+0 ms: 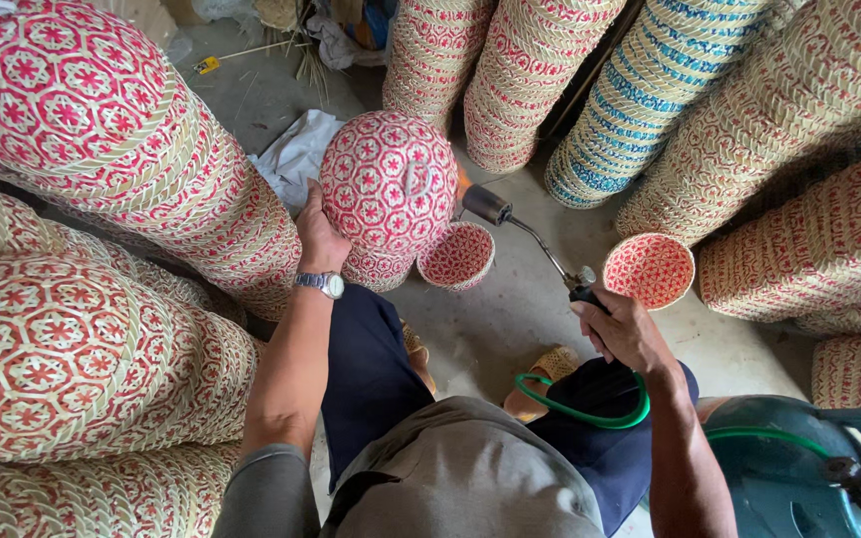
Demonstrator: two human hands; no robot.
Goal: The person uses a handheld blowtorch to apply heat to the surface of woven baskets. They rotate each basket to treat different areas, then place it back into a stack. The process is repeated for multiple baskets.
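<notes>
Around torch [530, 239]: stacked baskets [102, 139].

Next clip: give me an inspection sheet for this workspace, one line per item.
Surface: bare concrete floor; the person sits low over it.
Job's things: red-and-cream woven basket, held bottom-up; gas torch, nozzle at the basket's side.
Clutter: two small open baskets on the floor; white cloth behind.
Grippers: left hand grips the basket's side; right hand grips the torch handle.
Cables: green hose loops across the lap towards a dark green cylinder.
Surroundings: tall stacks of nested baskets all around, some with blue bands.
</notes>
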